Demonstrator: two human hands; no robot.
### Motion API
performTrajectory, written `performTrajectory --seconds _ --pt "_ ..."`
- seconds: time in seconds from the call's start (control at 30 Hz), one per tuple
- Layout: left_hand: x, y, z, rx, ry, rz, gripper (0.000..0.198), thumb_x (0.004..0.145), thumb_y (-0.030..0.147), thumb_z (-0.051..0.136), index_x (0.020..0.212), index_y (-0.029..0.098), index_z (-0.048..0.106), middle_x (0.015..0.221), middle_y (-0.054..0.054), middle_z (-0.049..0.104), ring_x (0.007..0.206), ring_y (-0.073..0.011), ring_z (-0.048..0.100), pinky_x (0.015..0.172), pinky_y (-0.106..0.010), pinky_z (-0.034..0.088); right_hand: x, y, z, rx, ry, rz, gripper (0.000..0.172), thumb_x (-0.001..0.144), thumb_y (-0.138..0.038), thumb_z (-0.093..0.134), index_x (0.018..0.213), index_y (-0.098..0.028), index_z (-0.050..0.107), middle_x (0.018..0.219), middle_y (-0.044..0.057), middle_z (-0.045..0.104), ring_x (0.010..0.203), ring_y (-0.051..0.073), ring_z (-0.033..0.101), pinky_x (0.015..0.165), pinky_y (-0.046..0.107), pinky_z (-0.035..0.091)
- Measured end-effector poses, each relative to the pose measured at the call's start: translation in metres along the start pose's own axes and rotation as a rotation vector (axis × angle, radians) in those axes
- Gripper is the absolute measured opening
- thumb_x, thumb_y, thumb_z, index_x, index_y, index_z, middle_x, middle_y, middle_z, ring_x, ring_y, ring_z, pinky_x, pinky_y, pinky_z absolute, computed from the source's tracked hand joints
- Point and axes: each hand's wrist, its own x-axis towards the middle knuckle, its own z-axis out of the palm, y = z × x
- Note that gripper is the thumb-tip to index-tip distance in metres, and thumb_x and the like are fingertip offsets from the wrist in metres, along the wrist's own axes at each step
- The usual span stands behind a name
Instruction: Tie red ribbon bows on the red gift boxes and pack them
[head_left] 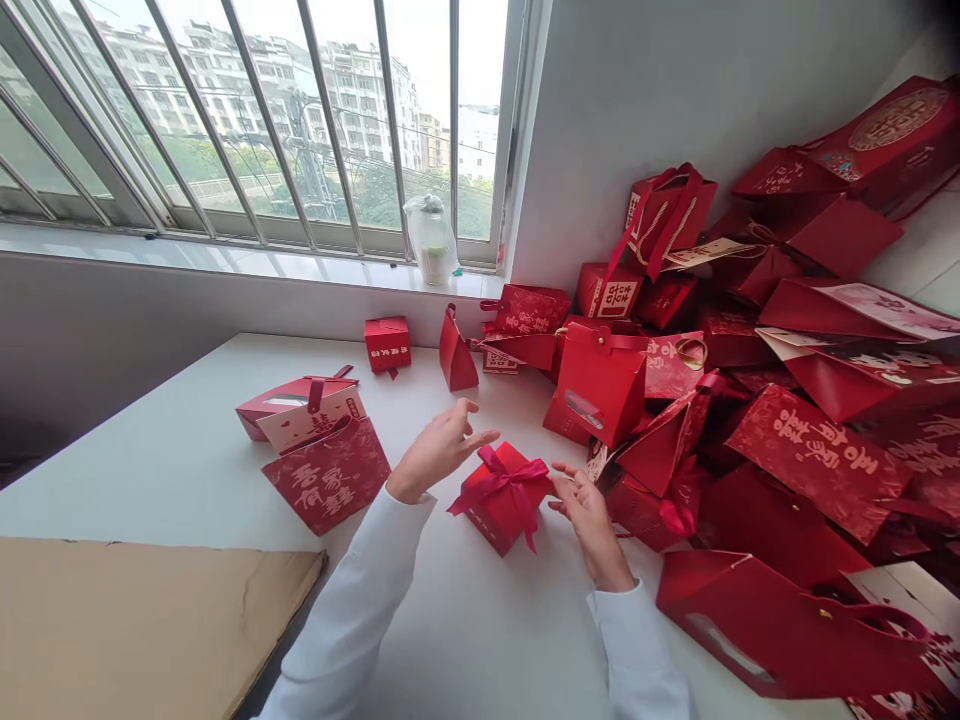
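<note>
A small red gift box [491,521] with a ribbon bow [514,486] across its top sits on the white table between my hands. My left hand [441,445] hovers at the upper left of the box, thumb and fingers apart, with nothing in it. Close by the bow's right loop is my right hand [587,515]; its fingers are loosely bent and spread, and nothing shows in them. Whether a fingertip brushes the ribbon I cannot tell.
Several red gift boxes and bags [810,450] pile up on the right against the wall. Left stand a patterned red box [334,480] and a windowed box [281,402]. A small red cube box [388,344] is at the back. Cardboard [150,620] lies front left; a bagged cup [433,245] stands on the sill.
</note>
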Motion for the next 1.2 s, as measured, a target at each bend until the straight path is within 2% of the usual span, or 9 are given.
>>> performTrajectory --seconds 0.17,0.3,0.47,0.63,0.73,0.83,1.0,1.13,1.2 --pt "-0.025 0.032 0.032 0.209 0.018 -0.091 0.072 0.083 0.054 0.047 0.138 0.011 0.031 0.119 -0.02 0.049 0.114 -0.0338 0.044 0.088 -0.044 0.04 -0.006 0.009 0.004 0.037 0.004 -0.004 0.055 0.065 -0.056 0.071 0.102 -0.018 0.057 0.086 0.006 0.071 0.084 0.022 0.064 0.069 0.033 0.048" --pt "-0.032 0.041 0.063 0.303 -0.014 -0.152 0.106 0.063 0.05 0.072 0.146 0.019 0.015 0.131 -0.024 0.039 0.121 -0.0406 0.037 0.088 -0.053 0.038 -0.008 0.013 0.001 0.065 -0.015 -0.009 0.052 0.07 -0.056 0.067 0.104 -0.019 0.054 0.087 0.005 0.07 0.086 0.021 0.065 0.069 0.031 0.048" --pt "-0.034 0.04 0.072 0.273 0.008 -0.266 0.128 0.05 0.037 0.082 0.147 0.027 -0.002 0.148 -0.027 0.011 0.127 -0.0452 0.029 0.092 -0.065 0.029 -0.015 0.023 -0.009 0.008 0.016 -0.022 0.049 0.073 -0.056 0.064 0.103 -0.019 0.052 0.087 0.006 0.069 0.086 0.022 0.065 0.07 0.032 0.049" --pt "-0.041 0.043 0.069 0.155 0.073 -0.294 0.127 0.052 0.029 0.077 0.145 0.031 -0.009 0.138 -0.02 0.029 0.127 -0.0403 0.03 0.091 -0.061 0.034 -0.022 0.04 -0.014 -0.01 -0.032 0.018 0.051 0.069 -0.053 0.067 0.104 -0.019 0.052 0.087 0.005 0.067 0.08 0.02 0.064 0.067 0.03 0.049" --pt "-0.048 0.045 0.069 0.121 0.109 -0.322 0.118 0.057 0.035 0.073 0.146 0.025 -0.003 0.118 -0.016 0.045 0.114 -0.037 0.041 0.086 -0.054 0.04 -0.025 0.047 -0.016 -0.04 -0.093 0.032 0.051 0.069 -0.05 0.067 0.106 -0.019 0.053 0.091 0.004 0.065 0.079 0.018 0.063 0.067 0.029 0.049" --pt "-0.061 0.046 0.067 0.064 0.182 -0.299 0.116 0.058 0.043 0.073 0.146 0.021 0.001 0.107 -0.013 0.05 0.107 -0.0353 0.045 0.084 -0.049 0.042 -0.027 0.052 -0.018 -0.07 -0.135 0.055 0.052 0.068 -0.05 0.067 0.108 -0.02 0.053 0.092 0.004 0.064 0.081 0.018 0.061 0.068 0.027 0.048" --pt "-0.112 0.046 0.046 -0.003 0.366 -0.193 0.12 0.059 0.048 0.073 0.146 0.02 -0.004 0.114 -0.012 0.05 0.112 -0.0325 0.046 0.094 -0.049 0.04 -0.03 0.055 -0.02 -0.184 -0.213 0.106 0.058 0.065 -0.053 0.067 0.11 -0.02 0.052 0.086 0.002 0.065 0.086 0.018 0.061 0.073 0.027 0.047" --pt "-0.185 0.05 0.012 0.084 0.509 -0.206 0.12 0.059 0.047 0.074 0.144 0.021 -0.006 0.116 -0.011 0.052 0.115 -0.0313 0.049 0.101 -0.05 0.037 -0.028 0.055 -0.025 -0.34 -0.286 0.103 0.062 0.062 -0.056 0.066 0.11 -0.019 0.053 0.086 0.005 0.067 0.087 0.023 0.063 0.075 0.03 0.05" --pt "-0.23 0.052 -0.007 0.129 0.59 -0.337 0.123 0.057 0.044 0.077 0.144 0.021 -0.007 0.117 -0.012 0.051 0.116 -0.031 0.05 0.1 -0.049 0.039 -0.024 0.058 -0.029 -0.445 -0.326 0.09 0.062 0.062 -0.055 0.066 0.11 -0.019 0.053 0.088 0.007 0.068 0.09 0.025 0.063 0.074 0.032 0.051"
